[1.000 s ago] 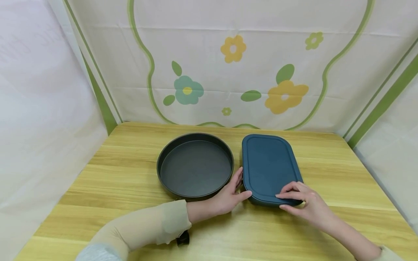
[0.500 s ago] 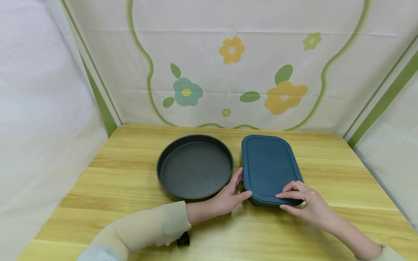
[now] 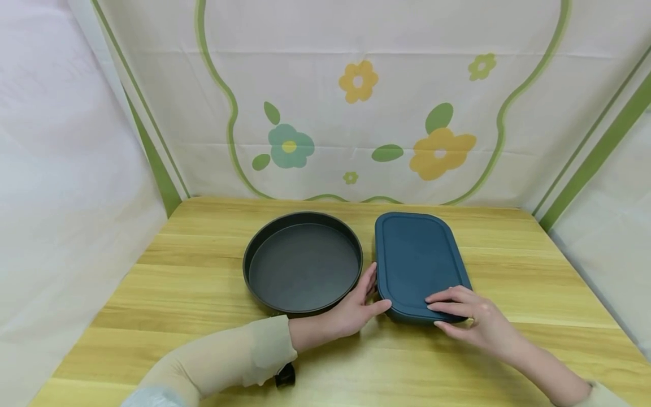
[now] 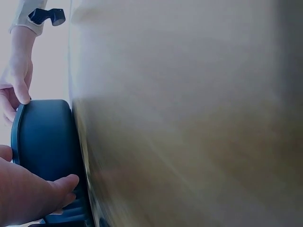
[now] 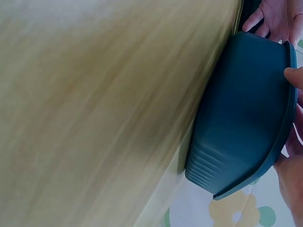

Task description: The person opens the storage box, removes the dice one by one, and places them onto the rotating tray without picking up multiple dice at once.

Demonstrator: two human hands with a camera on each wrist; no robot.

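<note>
Pan (image 3: 303, 265) left of lidded box (image 3: 416, 260)
</note>
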